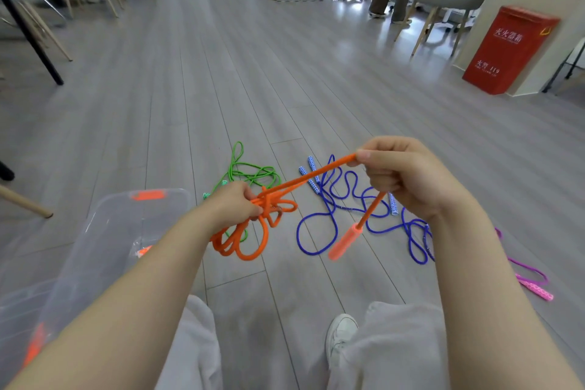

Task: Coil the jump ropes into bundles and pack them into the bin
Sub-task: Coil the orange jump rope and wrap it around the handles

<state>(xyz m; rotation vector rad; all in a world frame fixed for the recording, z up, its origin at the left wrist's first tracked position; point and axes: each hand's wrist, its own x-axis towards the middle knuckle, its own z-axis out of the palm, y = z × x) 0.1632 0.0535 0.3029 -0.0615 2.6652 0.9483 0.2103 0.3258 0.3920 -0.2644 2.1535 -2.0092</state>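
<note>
1. We are gripping a bunch of thick orange jump rope [253, 241] loops in our left hand [232, 204], just left of the frame's centre; the fingers are curling round the gathered middle of the bundle, and the loops are hanging below and to the right of the hand.
2. We are pinching a taut doubled length of the same rope with our right hand [408, 177], at centre right; the thumb and forefinger are pressing on the bend of the rope at the hand's upper left edge.
3. The doubled length is running diagonally from the left hand up to the right hand, well above the floor.
4. The free end is dropping from under the right hand, down and to the left, and is ending in a pale orange foam handle [343, 242] hanging below that hand, touching neither hand.
5. A clear plastic storage bin [104, 231] is sitting at lower left, partly behind our left forearm, with orange clips on its rim.
6. On the grey plank floor [221, 89] beyond our hands, a thin green jump rope [250, 172] is lying loose at centre, a blue jump rope with patterned handles [332, 209] is sprawling just to its right, and a pink jump rope [531, 279] is lying at lower right.
7. A red metal box with white lettering [509, 51] is standing at upper right.
</note>
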